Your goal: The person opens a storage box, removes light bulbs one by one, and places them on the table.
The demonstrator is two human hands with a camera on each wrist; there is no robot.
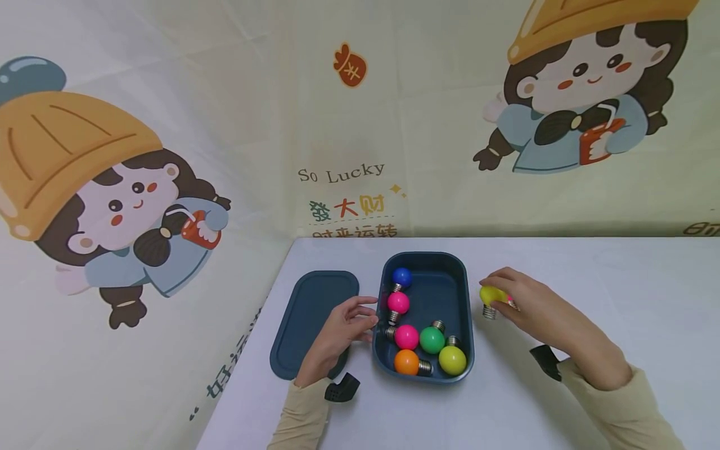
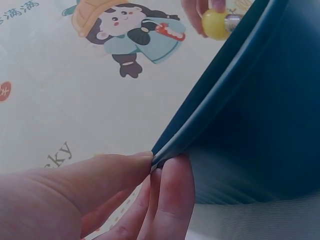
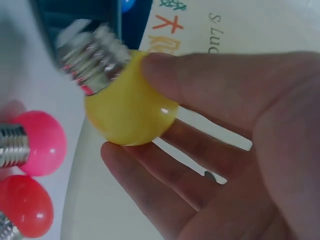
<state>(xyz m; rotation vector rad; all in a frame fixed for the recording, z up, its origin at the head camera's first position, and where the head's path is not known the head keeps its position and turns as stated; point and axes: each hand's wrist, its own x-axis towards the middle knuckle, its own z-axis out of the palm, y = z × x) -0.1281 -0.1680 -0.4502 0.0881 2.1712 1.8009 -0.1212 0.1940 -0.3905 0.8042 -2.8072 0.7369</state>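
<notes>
My right hand holds a yellow toy light bulb between thumb and fingers, to the right of a dark blue box. The bulb's silver screw base points down in the head view. With thumb and fingertips my left hand pinches the rim of the box at its left side. Inside the box lie a blue bulb, two pink bulbs, a green bulb, an orange bulb and another yellow bulb.
A dark blue lid lies on the white table left of the box, partly behind the left hand. In the right wrist view a pink bulb and a red bulb lie on the table. A printed cloth hangs behind.
</notes>
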